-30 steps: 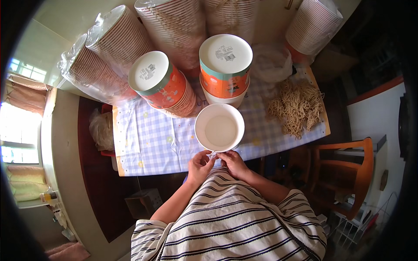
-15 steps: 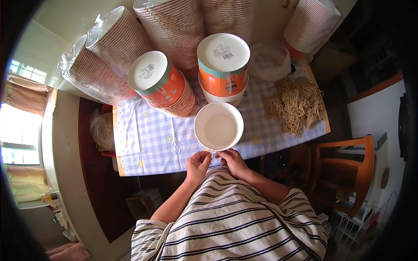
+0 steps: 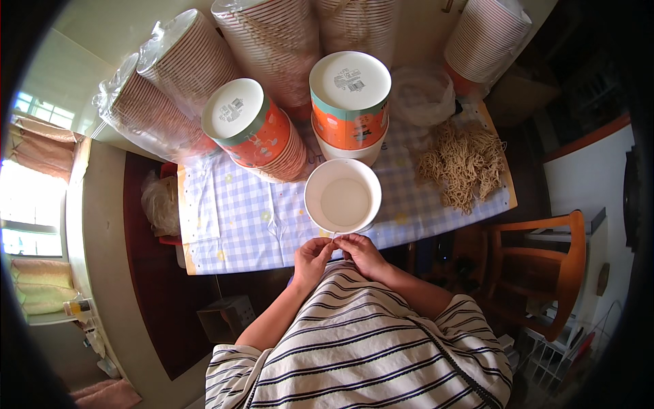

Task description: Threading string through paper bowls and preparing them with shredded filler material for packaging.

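Head view: I see my left hand (image 3: 313, 258) and right hand (image 3: 360, 252) meeting at the near edge of the worktop (image 3: 238, 225), fingers pinched together on something too small to identify. Just beyond them stands an open white paper bowl (image 3: 343, 196) on the checked cloth. Farther back are two upturned orange bowl stacks (image 3: 266, 133), a noodle pile (image 3: 463, 163) to the right, and wrapped bowl sleeves (image 3: 170, 88) at the rear.

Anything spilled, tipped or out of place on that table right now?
The noodles lie loose on the checked tablecloth, not in any container. One orange cup stack leans on its side. The white cup stands upright, empty.
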Demonstrator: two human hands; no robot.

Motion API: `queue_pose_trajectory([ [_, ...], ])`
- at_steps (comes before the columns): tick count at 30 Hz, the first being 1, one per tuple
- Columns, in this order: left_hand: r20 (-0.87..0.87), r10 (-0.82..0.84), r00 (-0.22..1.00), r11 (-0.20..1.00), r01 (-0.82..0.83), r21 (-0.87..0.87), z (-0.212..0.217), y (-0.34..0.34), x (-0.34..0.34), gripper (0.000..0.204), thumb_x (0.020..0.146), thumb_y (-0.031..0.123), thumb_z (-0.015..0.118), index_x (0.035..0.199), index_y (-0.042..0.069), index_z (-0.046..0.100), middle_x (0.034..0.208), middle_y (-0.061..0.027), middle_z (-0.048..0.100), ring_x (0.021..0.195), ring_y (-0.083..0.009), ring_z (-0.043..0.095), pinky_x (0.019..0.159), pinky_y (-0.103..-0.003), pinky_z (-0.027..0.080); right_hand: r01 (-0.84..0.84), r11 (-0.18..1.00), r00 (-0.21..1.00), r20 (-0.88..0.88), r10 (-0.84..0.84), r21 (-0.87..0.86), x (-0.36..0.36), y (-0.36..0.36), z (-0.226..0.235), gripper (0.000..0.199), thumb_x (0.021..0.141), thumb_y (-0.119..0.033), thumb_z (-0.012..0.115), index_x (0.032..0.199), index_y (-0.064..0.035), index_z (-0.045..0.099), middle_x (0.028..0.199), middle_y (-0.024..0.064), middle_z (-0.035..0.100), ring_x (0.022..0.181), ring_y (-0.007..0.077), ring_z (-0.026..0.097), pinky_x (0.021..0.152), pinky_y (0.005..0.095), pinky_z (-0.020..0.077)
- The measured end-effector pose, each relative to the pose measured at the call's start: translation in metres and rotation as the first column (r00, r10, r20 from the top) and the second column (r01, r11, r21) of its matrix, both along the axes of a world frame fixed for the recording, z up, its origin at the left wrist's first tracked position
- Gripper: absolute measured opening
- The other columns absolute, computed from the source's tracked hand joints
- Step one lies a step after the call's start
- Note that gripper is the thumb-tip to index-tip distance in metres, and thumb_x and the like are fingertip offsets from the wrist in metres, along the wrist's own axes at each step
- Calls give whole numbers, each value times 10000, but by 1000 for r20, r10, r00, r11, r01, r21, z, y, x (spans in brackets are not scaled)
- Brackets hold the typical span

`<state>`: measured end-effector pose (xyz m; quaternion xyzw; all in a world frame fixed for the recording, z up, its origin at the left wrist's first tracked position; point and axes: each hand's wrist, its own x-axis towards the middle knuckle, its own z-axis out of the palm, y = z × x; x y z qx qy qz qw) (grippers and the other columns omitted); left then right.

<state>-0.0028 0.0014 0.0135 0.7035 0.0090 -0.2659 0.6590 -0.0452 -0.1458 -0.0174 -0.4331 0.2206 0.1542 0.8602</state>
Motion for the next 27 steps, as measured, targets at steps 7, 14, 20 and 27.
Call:
queue_pose_trajectory([
  [7, -126, 34, 991, 989, -52, -139, -2, 9, 1, 218, 860, 84, 598, 1022, -62, 608, 919, -89, 679, 708, -87, 575, 639, -227, 476, 29, 997, 999, 32, -27, -71, 1, 2, 4, 167, 889, -200, 588, 945, -54, 648, 800, -25, 627, 602, 20, 434, 553, 180, 365],
  [14, 217, -143, 966, 964, 85, 253, -2, 3, 2, 177, 850, 83, 652, 974, -42, 639, 863, -83, 671, 759, -75, 608, 671, -199, 484, -2, 989, 999, 52, 9, -150, 0, 3, -3, 188, 886, -202, 587, 959, -42, 651, 801, -14, 635, 613, 25, 448, 565, 181, 370],
  [20, 139, -106, 985, 971, 73, 226, 13, 1, 6, 132, 854, 78, 630, 889, -49, 631, 786, -53, 670, 713, -64, 610, 640, -197, 485, -5, 991, 1000, 25, 9, -130, 2, 2, 5, 187, 889, -208, 581, 932, -39, 648, 802, -11, 634, 616, 29, 452, 569, 188, 376],
  [27, 16, -76, 997, 978, 72, 193, 6, 4, 8, 172, 856, 98, 617, 922, -60, 628, 824, -79, 679, 709, -103, 628, 661, -226, 508, 28, 993, 999, 18, -26, -117, 1, 4, 2, 183, 891, -220, 589, 929, -46, 635, 807, -11, 624, 603, 28, 437, 556, 186, 365],
])
